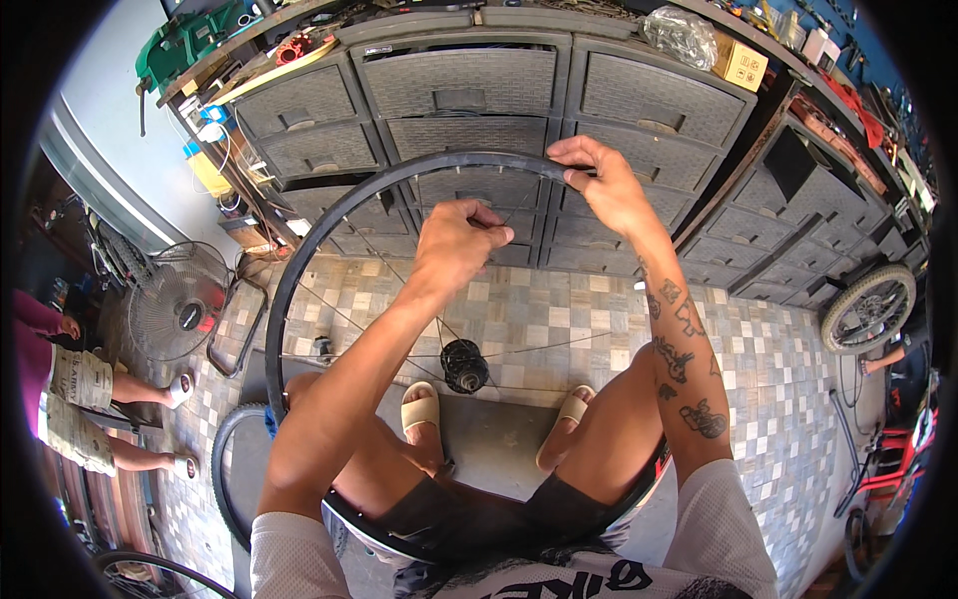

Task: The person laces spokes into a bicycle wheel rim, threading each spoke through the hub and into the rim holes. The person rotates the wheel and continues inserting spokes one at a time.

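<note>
A black wheel rim [356, 196] is held upright-tilted over my lap, with thin spokes [362, 331] running to a black hub [464, 365] below its top arc. My right hand [602, 183] grips the rim at the upper right, fingers bent over it. My left hand [461, 240] is inside the rim's circle, thumb and fingertips closed around a thin spoke, whose held part is mostly hidden by the fingers.
Grey drawer units [459, 80] line the front under a cluttered bench. A standing fan [178, 299] and a seated person's legs [140, 389] are at the left. A spare wheel [866, 309] and a red object [908, 449] stand at the right.
</note>
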Demonstrator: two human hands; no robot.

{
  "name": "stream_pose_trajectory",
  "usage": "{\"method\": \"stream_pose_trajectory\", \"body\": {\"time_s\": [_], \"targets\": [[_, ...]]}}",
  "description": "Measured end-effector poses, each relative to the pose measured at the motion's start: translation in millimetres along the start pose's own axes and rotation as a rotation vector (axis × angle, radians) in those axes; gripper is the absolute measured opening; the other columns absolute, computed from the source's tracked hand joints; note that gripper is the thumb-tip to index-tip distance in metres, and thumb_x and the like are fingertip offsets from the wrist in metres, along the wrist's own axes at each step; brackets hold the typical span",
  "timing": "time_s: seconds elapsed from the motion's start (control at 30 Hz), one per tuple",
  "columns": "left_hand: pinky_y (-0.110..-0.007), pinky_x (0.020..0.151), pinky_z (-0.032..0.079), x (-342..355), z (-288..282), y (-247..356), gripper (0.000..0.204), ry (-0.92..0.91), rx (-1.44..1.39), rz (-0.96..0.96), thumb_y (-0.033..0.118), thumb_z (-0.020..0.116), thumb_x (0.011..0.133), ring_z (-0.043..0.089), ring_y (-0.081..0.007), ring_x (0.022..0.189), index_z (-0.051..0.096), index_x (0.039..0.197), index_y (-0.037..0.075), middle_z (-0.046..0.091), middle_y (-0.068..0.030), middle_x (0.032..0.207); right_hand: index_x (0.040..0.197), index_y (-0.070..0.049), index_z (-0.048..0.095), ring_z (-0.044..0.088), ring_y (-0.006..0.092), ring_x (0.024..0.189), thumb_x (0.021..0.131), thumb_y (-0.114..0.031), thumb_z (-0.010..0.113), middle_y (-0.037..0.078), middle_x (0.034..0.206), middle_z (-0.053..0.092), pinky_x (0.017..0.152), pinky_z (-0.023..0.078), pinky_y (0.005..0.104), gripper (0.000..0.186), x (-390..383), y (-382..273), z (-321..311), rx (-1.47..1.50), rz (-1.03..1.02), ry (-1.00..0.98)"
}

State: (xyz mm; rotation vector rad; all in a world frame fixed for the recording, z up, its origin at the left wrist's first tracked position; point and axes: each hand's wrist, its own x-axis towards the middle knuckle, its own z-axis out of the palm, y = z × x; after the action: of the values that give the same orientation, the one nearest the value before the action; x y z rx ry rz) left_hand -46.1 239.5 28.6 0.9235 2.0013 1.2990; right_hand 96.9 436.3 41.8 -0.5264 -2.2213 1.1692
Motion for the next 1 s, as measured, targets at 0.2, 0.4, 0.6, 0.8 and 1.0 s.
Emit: {"method": "stream_pose_trajectory", "body": {"time_s": [0.2, 0.4, 0.6, 0.8, 1.0], "targets": [[-0.037, 0.072, 0.057, 0, 8, -3, 0.028, 0.082, 0.182, 0.064, 0.02, 0.088, 0.087, 0.072, -0.021, 0.082, 0.075, 0.101, 0.0, 0.076, -0.0115, 0.09, 0.129, -0.003, 0.067, 0.065, 0.0227, 0.128, 0.097, 0.01, 0.059, 0.011, 0.129, 0.073, 0.112, 0.048, 0.0371, 0.036, 0, 1, -3, 0.028, 0.039, -0.023], [-0.035, 0.067, 0.055, -5, 16, -11, 0.024, 0.068, -0.005, 0.094, 0.02, 0.08, 0.096, 0.07, -0.0171, 0.073, 0.074, 0.104, -0.001, 0.076, -0.0103, 0.086, 0.127, -0.001, 0.067, 0.065, 0.0217, 0.127, 0.096, 0.01, 0.059, 0.012, 0.128, 0.073, 0.11, 0.049, 0.0357, 0.034, 1, 2, -7, 0.015, 0.044, -0.029], [-0.028, 0.047, 0.04, -29, 42, -16, 0.017, 0.01, -0.475, -0.038, 0.018, 0.068, 0.107, 0.054, -0.0088, 0.055, 0.067, 0.103, 0.001, 0.063, -0.0017, 0.07, 0.116, -0.002, 0.068, 0.072, 0.0236, 0.099, 0.092, 0.0, 0.072, 0.014, 0.104, 0.074, 0.091, 0.056, 0.0391, 0.024, -14, -8, 25, -0.109, -0.186, 0.4], [-0.026, 0.042, 0.03, -33, 41, -22, 0.021, -0.038, -0.542, -0.07, 0.025, 0.063, 0.11, 0.047, -0.0075, 0.051, 0.068, 0.113, 0.004, 0.059, 0.0008, 0.07, 0.087, -0.002, 0.066, 0.06, 0.0138, 0.071, 0.093, -0.013, 0.082, 0.005, 0.076, 0.067, 0.071, 0.05, 0.0339, 0.021, -45, -7, 65, -0.216, -0.291, 0.678], [-0.024, 0.045, 0.029, -34, 37, -19, 0.019, -0.031, -0.545, -0.074, 0.024, 0.065, 0.109, 0.046, -0.0073, 0.052, 0.068, 0.11, 0.005, 0.061, 0.0002, 0.071, 0.09, -0.003, 0.067, 0.063, 0.016, 0.078, 0.097, -0.021, 0.08, 0.003, 0.078, 0.068, 0.073, 0.05, 0.0363, 0.023, -47, -16, 89, 0.174, -0.053, 0.799]]}}
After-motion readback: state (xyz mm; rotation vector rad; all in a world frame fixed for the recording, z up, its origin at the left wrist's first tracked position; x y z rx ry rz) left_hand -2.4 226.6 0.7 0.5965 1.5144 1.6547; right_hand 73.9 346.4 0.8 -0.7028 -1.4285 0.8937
